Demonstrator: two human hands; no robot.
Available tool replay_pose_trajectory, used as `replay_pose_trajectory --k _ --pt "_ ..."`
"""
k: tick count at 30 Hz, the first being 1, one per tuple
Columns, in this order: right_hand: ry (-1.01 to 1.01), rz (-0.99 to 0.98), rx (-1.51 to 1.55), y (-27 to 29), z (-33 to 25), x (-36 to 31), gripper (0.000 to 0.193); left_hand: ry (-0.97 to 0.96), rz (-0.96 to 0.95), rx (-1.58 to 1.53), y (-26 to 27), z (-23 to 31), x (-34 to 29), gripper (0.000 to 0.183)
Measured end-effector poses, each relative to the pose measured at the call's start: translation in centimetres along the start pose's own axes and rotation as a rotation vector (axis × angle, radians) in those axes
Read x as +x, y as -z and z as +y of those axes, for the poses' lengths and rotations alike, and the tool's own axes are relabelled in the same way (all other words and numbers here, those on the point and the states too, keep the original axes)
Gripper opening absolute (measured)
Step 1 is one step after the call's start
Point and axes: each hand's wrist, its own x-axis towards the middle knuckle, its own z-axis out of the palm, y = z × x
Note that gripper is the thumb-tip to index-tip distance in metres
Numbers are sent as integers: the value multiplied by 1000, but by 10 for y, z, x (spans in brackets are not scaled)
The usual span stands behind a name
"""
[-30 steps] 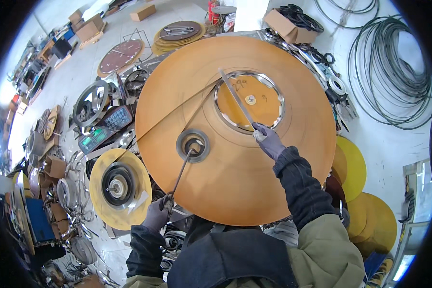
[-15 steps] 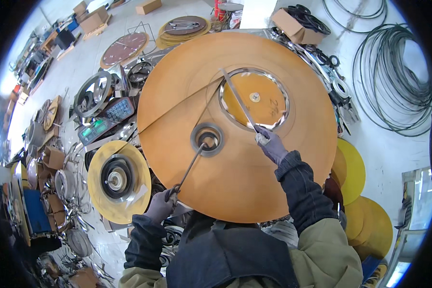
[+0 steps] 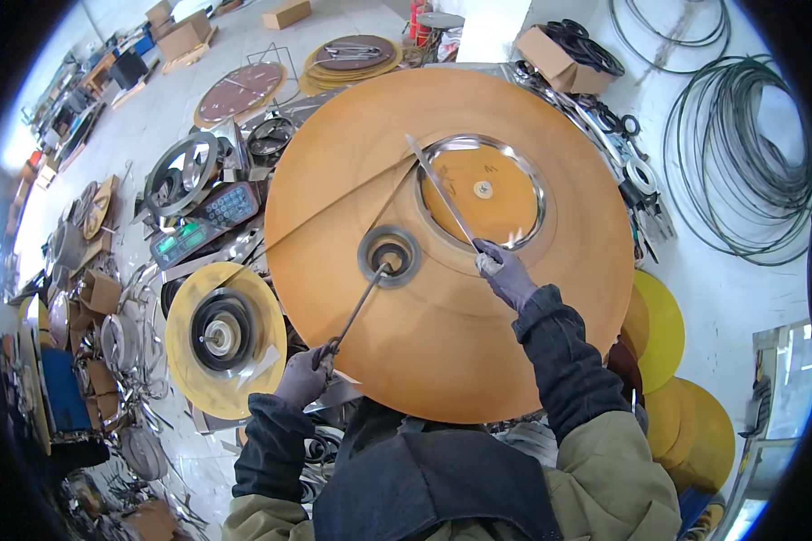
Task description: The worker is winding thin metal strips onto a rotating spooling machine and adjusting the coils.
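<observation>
The gloved left hand (image 3: 302,379) is closed around a thin metal rod (image 3: 356,311), whose tip sits in the round grey hub (image 3: 390,256) of a big, smooth orange disc (image 3: 442,361). The gloved right hand (image 3: 507,275) grips a flat steel strip (image 3: 440,191), lying across a shiny ring (image 3: 483,191), apparently touching it.

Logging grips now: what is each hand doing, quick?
Left hand: closed on a thin metal rod reaching to the small ring on the orange disc.
Right hand: closed on a long flat metal strip.
</observation>
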Motion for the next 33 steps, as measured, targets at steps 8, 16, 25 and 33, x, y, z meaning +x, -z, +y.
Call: replay_pose_trajectory --k 8,16,25,33 --pt "58 82 -20 0 8 6 43 -178 84 119 5 3 8 22" --pt "-16 116 -179 7 3 -1 40 -57 40 60 10 14 11 24" --pt "-34 112 -138 12 3 -2 40 -101 58 92 8 8 11 25" --pt "-87 62 -224 8 -21 -14 40 12 24 -21 9 19 11 22"
